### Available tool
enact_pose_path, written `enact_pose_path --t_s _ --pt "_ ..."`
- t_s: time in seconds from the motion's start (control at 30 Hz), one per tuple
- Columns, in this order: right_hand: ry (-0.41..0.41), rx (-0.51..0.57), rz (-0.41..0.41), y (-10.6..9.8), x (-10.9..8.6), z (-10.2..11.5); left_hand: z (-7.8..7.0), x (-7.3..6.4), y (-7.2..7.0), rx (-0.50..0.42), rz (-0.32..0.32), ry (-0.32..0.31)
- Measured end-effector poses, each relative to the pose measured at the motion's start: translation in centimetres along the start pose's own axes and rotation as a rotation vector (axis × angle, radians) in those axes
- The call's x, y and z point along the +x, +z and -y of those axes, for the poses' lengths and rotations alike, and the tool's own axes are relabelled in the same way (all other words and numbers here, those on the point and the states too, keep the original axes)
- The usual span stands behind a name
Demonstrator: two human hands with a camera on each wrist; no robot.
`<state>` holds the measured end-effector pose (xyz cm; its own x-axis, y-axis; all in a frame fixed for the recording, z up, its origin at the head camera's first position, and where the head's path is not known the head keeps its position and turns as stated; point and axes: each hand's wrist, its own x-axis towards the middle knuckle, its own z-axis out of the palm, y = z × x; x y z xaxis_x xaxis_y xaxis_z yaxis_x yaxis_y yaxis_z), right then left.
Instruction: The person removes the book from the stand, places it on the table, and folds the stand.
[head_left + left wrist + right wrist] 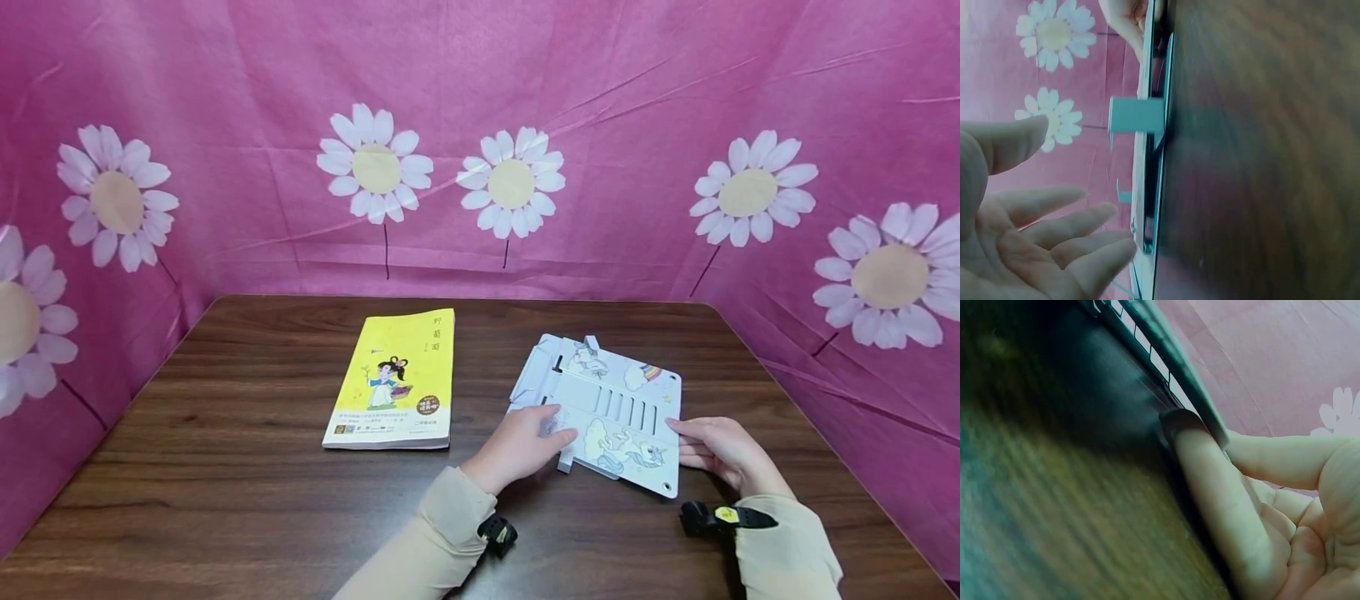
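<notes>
A pale book stand point(573, 390) printed with unicorns and a rainbow lies on the right part of the table, its right side tilted up a little. The right hand point(727, 454) pinches its right edge; in the right wrist view the thumb is on top and a finger point(1210, 487) underneath. Over the stand's lower left corner hovers the left hand point(521, 442), fingers spread and relaxed. The left wrist view shows these fingers point(1079, 225) apart from the stand, beside its bent page clip point(1137, 115).
A yellow book point(412, 354) with a cartoon girl on its cover lies left of the stand on the brown wooden table point(225, 467). Behind the table hangs a pink cloth point(600, 208) with white daisies.
</notes>
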<state>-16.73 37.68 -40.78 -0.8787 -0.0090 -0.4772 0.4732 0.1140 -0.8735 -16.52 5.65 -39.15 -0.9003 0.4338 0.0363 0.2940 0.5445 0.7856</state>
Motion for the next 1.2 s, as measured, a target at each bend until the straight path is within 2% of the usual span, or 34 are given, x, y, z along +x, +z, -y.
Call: enact_pose_path --t_s 0.1,0.27,0.4,0.5,0.6,0.8,0.9,1.2 --pt "-0.003 -0.012 -0.027 0.0 0.0 0.0 0.4 0.3 -0.4 -0.087 -0.052 -0.028" --pt "-0.007 -0.048 -0.056 -0.1 -0.1 -0.1 1.1 0.6 -1.1 -0.227 -0.146 -0.037" --pt "-0.010 -0.061 -0.061 -0.3 -0.3 -0.1 1.5 0.8 -1.4 -0.201 -0.221 -0.045" --pt "-0.011 -0.069 -0.062 -0.4 -0.4 -0.1 1.8 0.8 -1.3 -0.154 -0.240 -0.048" --pt "-0.013 -0.069 -0.064 -0.5 -0.4 -0.1 2.0 0.8 -1.2 -0.134 -0.214 -0.062" --pt "-0.011 -0.056 -0.057 -0.5 -0.5 0.0 1.7 0.8 -0.9 -0.078 -0.101 -0.095" --pt "-0.009 -0.053 -0.063 -0.4 -0.6 0.1 1.5 0.8 -0.8 -0.058 -0.066 -0.094" --pt "0.004 -0.057 -0.086 -0.4 -0.4 0.1 1.4 0.7 -0.9 -0.026 -0.035 -0.077"
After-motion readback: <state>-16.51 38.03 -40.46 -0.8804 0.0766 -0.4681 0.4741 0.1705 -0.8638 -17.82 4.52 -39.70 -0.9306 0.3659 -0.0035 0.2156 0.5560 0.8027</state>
